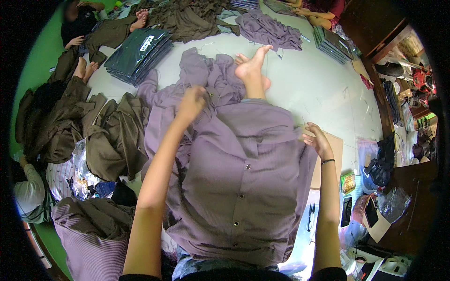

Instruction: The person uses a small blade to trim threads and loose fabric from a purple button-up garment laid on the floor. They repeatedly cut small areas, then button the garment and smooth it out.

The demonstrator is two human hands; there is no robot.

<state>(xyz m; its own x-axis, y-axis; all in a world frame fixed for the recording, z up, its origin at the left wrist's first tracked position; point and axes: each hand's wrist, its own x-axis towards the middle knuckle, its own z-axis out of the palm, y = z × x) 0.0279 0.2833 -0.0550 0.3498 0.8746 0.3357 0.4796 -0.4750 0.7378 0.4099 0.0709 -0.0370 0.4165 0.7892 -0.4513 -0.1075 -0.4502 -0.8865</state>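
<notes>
A mauve button-up shirt (206,187) with fine ribbing lies spread over my lap, its row of small shiny buttons running down the front. Its far part is bunched into loose folds on the floor, around my bare foot (251,70). My left hand (192,104) is over those folds at the upper left of the shirt; motion smears its fingers, so its grip does not show. Beside the shirt's right edge, my right hand (319,141) is raised with fingers apart and slightly curled, holding nothing that I can see. A dark band circles the right wrist.
Dark folded garments in plastic (138,54) are stacked at the far left. Brown garments (119,136) lie heaped to the left, a mauve heap (269,29) at the back. Other people sit around the far and left edges. Cardboard (328,159) and a phone (346,210) lie at right.
</notes>
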